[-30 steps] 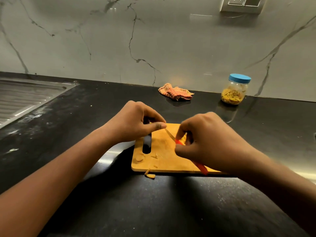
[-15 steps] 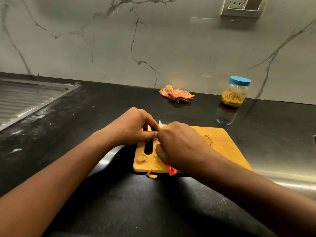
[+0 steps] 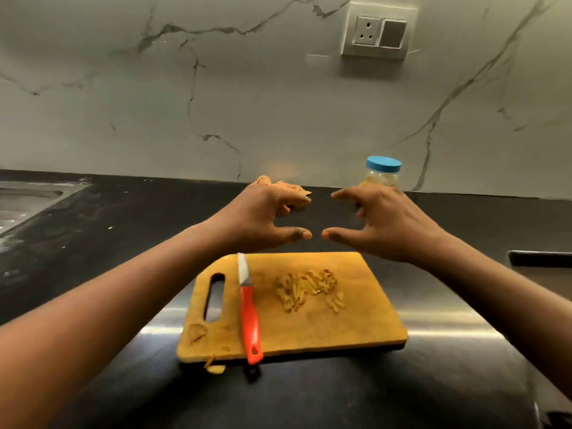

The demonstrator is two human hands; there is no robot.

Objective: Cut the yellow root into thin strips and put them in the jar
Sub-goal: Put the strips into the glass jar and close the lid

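A: Since a moment ago, left hand (image 3: 263,218) and right hand (image 3: 387,224) are rising off the board (image 3: 356,320), spread and holding nothing; knife (image 3: 249,308) is lying there.
B: Cutting is looking finished; strips (image 3: 306,289) are waiting mid-board, jar (image 3: 382,176) is standing capped behind.
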